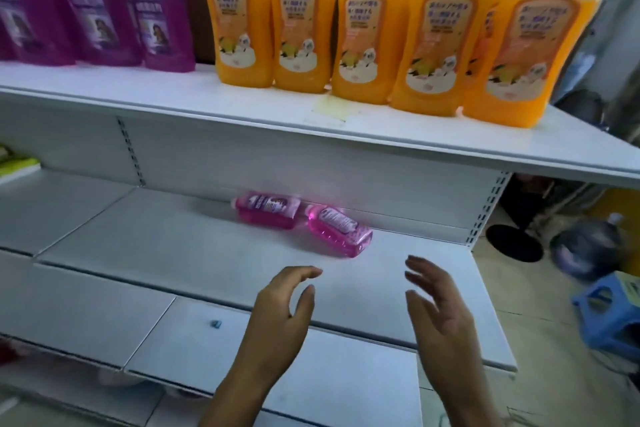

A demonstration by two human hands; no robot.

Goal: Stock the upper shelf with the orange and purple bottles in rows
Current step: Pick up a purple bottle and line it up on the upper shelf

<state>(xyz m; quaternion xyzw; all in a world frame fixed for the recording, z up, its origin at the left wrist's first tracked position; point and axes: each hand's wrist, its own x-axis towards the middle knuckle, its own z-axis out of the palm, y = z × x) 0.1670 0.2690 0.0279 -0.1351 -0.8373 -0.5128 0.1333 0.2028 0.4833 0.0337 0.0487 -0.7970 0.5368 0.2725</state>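
Head view, near field: left hand and right hand, palms facing, fingers loosely spread, nothing held in either grip. Poised over front of lower shelf; spacing between palms suggests readiness for a two-handed pickup, judged only.

Mid field, just beyond fingertips: two small pink bottles lying flat on lower shelf, end to end, near back panel. Nearer one just ahead of right hand, apart from both grips. Lying down, so likely strays rather than stocked goods.

Far field, upper shelf: orange bottles upright in one row of five, labels forward, right-end pair closest to front edge, another orange bottle partly visible behind. Purple bottles upright at left, a gap between the two groups. Colours grouped apart, consistent with rows by type. All well above and beyond both grips.

Pale stain on upper shelf in front of middle orange bottle. Blue stool on floor at right.
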